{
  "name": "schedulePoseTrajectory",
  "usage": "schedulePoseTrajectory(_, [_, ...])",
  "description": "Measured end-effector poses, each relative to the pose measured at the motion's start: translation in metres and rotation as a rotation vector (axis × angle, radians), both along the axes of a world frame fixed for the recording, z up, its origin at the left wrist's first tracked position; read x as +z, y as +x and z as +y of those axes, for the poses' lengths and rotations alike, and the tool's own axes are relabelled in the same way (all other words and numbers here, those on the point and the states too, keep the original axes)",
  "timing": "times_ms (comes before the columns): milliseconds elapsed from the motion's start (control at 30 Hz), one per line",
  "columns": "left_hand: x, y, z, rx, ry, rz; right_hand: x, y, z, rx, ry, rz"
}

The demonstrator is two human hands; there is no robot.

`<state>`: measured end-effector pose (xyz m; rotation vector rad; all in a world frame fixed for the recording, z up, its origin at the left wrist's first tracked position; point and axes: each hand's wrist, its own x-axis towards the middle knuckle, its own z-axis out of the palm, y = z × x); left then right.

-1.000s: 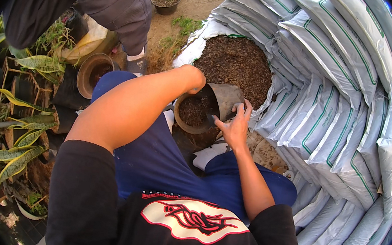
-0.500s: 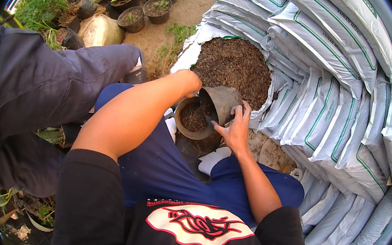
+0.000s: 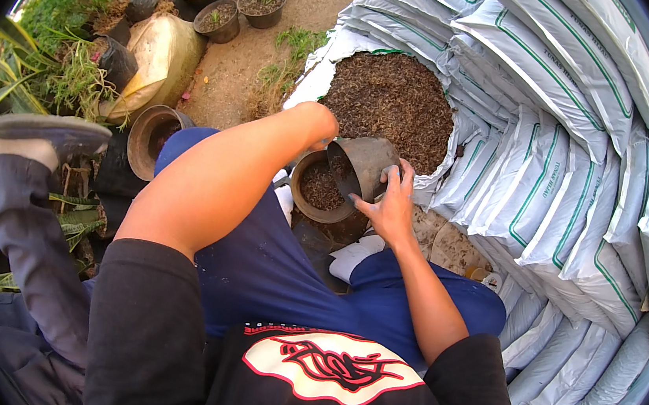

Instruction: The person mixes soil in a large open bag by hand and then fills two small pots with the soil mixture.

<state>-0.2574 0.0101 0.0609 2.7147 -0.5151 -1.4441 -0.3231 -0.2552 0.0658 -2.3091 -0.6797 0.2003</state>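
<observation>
Between my knees a dark plastic plant pot point(image 3: 376, 163) is tipped on its side, its mouth facing left. My right hand point(image 3: 394, 206) grips it from the right, thumb at the rim and fingers along the wall. Under its mouth stands a second pot point(image 3: 328, 216), upright with brown potting soil point(image 3: 320, 186) inside. My left hand point(image 3: 325, 138) is bent down at the upper left rim of the tipped pot. Its fingers are hidden behind my wrist, so their grip does not show. Just beyond lies an open white sack point(image 3: 314, 79) full of loose potting mix point(image 3: 390, 103).
Stacked white sacks with green stripes point(image 3: 532, 185) wall off the right side. Potted plants point(image 3: 262, 2) line the far left, near a yellowish sack point(image 3: 170, 56). Another pot point(image 3: 141, 144) sits beside my left knee. At the left, another person's leg and shoe point(image 3: 47, 134) extend.
The other person's leg has swung back to the left, uncovering the pot beside my knee and more plants. My hands and the tipped pot have barely moved.
</observation>
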Motion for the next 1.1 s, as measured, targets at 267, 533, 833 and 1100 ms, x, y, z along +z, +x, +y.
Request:
schedulePoseTrajectory(267, [0.012, 0.002, 0.011, 0.05, 0.1, 0.072, -0.006, -0.01, -0.003, 0.022, -0.025, 0.034])
schedulePoseTrajectory(533, [0.017, -0.008, 0.03, 0.087, 0.194, 0.137, 0.0, -0.011, 0.014, 0.022, -0.104, 0.073])
schedulePoseTrajectory(833, [0.023, -0.039, 0.05, 0.011, 0.059, 0.154, 0.023, -0.016, 0.038, -0.072, -0.192, 0.122])
schedulePoseTrajectory(1100, [-0.012, -0.043, 0.064, 0.146, -0.015, 0.059, 0.035, -0.026, 0.055, -0.076, -0.184, 0.064])
